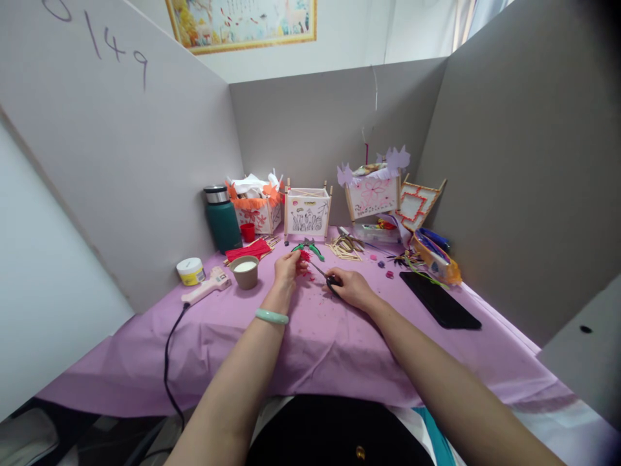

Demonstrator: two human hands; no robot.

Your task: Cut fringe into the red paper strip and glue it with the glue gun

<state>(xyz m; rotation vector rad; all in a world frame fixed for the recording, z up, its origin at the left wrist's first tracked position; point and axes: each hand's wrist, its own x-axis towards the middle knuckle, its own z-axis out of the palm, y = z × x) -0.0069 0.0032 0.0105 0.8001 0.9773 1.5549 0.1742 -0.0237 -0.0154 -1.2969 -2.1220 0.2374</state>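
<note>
Looks like the trimming step to me. The left hand (286, 266) is pinching a small, frayed-looking bright red piece (305, 256) in its fingertips, out over the middle of the purple-cloth-covered desk (315, 314), more toward the far edge. The right hand (350, 287) is wrapped around the black-handled metal scissors (334, 283), blades aimed at the red piece. Can't tell if the blades are apart or actually touching it, too small to see. Tiny red scraps (311, 278) lie on the cloth below, so I'd guess this is snipping work.

Imo the next cut calls for a steady left pinch, fingertips well back from the blades, and small snips with the right. Also, the green-handled pliers (316, 252) sit just past the red piece toward the far edge, so I'd watch for bumping those.
</note>
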